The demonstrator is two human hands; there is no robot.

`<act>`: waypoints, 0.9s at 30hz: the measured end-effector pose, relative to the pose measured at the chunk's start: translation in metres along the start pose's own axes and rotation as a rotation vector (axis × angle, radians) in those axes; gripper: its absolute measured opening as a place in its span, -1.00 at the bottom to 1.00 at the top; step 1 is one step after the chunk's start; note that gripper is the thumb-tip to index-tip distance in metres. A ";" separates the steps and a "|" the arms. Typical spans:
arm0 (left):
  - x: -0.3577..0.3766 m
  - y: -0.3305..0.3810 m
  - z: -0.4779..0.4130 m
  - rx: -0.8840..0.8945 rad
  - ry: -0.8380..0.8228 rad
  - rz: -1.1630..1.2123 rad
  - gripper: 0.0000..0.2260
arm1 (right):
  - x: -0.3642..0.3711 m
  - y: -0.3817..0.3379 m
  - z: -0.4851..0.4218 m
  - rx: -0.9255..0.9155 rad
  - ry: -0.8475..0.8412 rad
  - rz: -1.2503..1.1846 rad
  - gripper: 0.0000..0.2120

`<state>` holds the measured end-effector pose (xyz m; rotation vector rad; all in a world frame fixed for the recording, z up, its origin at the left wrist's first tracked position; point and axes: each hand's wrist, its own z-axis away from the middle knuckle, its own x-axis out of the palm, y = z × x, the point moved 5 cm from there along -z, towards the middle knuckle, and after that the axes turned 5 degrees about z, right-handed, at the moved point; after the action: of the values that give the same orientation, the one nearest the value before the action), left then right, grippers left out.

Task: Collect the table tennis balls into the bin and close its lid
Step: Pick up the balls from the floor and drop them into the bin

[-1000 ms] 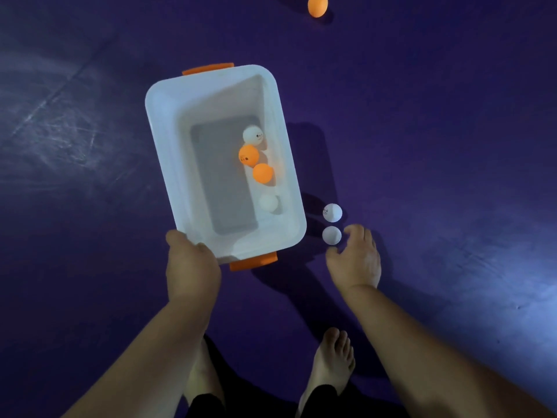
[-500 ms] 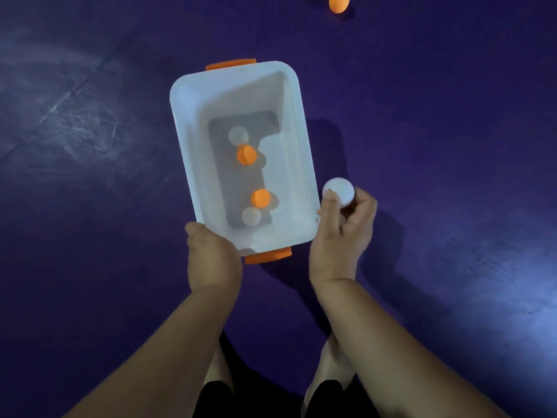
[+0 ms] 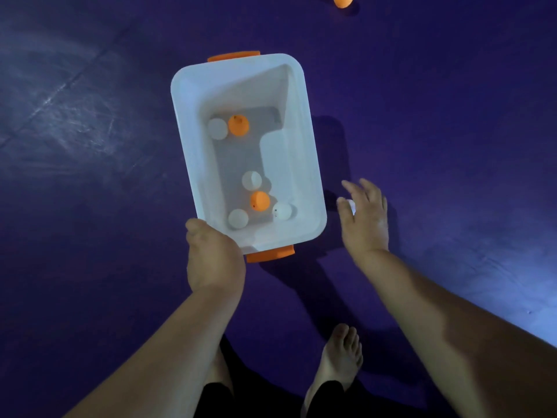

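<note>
The white bin (image 3: 193, 152) with orange handles is open at the centre, above the dark purple floor. Several table tennis balls lie in it: a white ball (image 3: 217, 128) and an orange ball (image 3: 238, 125) at the far end, and others, white and orange, near a white ball (image 3: 282, 211) at the near end. My left hand (image 3: 212, 257) grips the bin's near left corner. My right hand (image 3: 364, 215) hovers just right of the bin, fingers spread. A white sliver (image 3: 351, 206) shows by its thumb. No lid is in view.
One orange ball (image 3: 343, 1) lies on the floor at the top edge, far beyond the bin. My bare feet (image 3: 340, 357) stand on the floor below the hands. A bright patch of light falls on the floor at the right.
My right hand picked up the white balls from the floor beside the bin and let them go; more white balls now lie in the bin. The balls inside have rolled.
</note>
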<state>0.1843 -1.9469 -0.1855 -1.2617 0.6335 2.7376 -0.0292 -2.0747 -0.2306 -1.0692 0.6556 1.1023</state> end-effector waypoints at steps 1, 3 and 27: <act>0.000 0.000 0.000 0.009 -0.006 0.002 -0.70 | 0.007 0.005 0.000 -0.044 -0.094 0.087 -0.63; -0.001 0.000 -0.001 0.009 -0.012 0.001 -0.70 | 0.018 0.011 0.001 -0.115 -0.254 0.243 -0.56; -0.166 0.047 0.026 -0.279 -0.276 0.570 -0.73 | -0.140 -0.233 0.069 -0.226 0.159 -0.162 -0.66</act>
<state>0.2653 -1.9608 -0.0319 -0.7958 0.6846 3.4870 0.1339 -2.0813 -0.0022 -1.3913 0.5670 0.9728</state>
